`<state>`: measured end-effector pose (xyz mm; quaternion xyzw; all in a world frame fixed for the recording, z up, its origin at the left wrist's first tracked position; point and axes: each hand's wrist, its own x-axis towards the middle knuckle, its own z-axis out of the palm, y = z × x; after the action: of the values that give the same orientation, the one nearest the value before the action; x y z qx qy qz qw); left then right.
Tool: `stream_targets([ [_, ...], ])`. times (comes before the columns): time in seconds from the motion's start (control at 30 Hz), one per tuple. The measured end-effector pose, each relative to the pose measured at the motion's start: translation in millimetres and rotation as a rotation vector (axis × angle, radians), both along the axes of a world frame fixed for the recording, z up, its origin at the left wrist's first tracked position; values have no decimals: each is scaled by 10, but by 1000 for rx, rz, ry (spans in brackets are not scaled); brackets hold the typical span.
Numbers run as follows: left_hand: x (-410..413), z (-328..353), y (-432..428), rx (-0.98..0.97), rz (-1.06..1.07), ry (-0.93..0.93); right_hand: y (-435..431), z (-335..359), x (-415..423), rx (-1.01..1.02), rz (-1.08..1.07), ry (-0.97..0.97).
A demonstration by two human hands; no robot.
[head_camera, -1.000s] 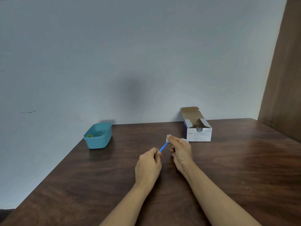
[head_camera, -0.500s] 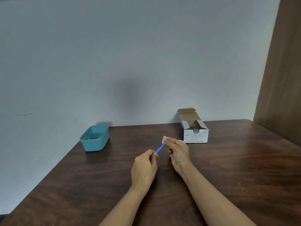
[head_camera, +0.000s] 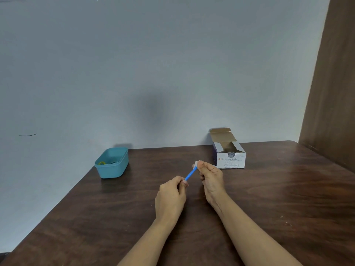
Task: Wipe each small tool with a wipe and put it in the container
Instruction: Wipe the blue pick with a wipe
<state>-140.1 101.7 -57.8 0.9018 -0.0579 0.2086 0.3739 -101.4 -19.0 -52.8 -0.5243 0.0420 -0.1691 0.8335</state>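
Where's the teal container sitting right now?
Head view: the teal container sits at the table's far-left corner by the wall, left of the left hand and well apart from the alcohol swab box.

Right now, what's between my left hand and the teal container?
Only bare table between the left hand, pinching the blue tool, and the teal container; head view.

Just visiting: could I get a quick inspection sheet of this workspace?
Surface: dark wooden table.
Job's things: blue tool between both hands; white wipe at its far end; teal container back left, yellow item inside.
Clutter: open alcohol swab box, back right.
Hands: left hand pinches the tool's near end; right hand pinches the wipe round its tip.
Cables: nothing seen.
Surroundings: pale wall behind; brown panel at right.
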Motion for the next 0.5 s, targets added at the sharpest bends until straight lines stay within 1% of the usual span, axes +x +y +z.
stream_targets([
  [0.17, 4, 2, 12, -28, 18, 8, 13, 12, -25, 21, 11, -9],
  [0.3, 6, -3, 9, -30, 9, 22, 35, 9, -25, 23, -88, -39],
  [0.4, -2, 2, -7, -13, -10, 18, 47, -17, -8, -68, -186, -95],
  [0.5, -7, -5, -14, 0, -32, 6, 53, -33, 4, -136, -238, -125],
])
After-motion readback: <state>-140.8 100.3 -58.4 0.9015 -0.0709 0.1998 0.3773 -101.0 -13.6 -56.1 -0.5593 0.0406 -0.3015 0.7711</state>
